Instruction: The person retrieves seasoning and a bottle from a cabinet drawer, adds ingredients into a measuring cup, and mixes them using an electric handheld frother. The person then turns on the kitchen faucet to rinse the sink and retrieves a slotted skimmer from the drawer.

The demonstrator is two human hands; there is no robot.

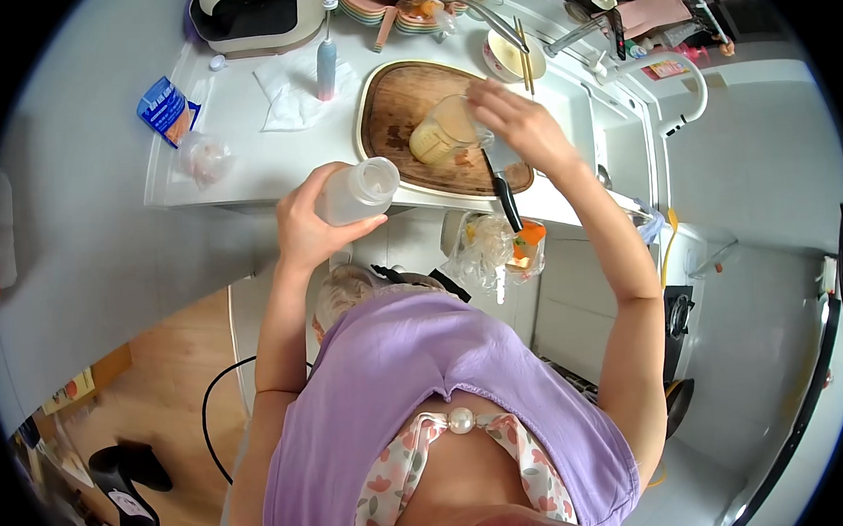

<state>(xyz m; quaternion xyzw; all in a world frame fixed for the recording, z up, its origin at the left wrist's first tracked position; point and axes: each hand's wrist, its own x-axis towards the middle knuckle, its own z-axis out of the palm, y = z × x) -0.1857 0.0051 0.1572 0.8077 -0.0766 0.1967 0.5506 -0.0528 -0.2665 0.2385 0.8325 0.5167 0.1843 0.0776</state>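
My left hand (311, 221) is wrapped around a translucent white plastic bottle (353, 195), held in front of the counter edge with its uncapped mouth tilted upward. Blurred by motion, my right hand (524, 127) is over the right side of the cutting board, its fingertips by the rim of a clear cup. That clear cup (439, 135) holds something pale yellow and rests on the wooden cutting board (391, 109). I cannot tell whether the fingers grip anything. Below this hand lies a knife (505, 201), its black handle jutting past the board's front edge.
A bowl (507, 57) with chopsticks (525, 56) stands behind the board, near the sink (614, 142) and faucet (701, 91). To the left are a blue packet (166, 110), tissue (292, 90) and a hand blender (327, 70). A plastic-lined bin (496, 250) sits below the counter.
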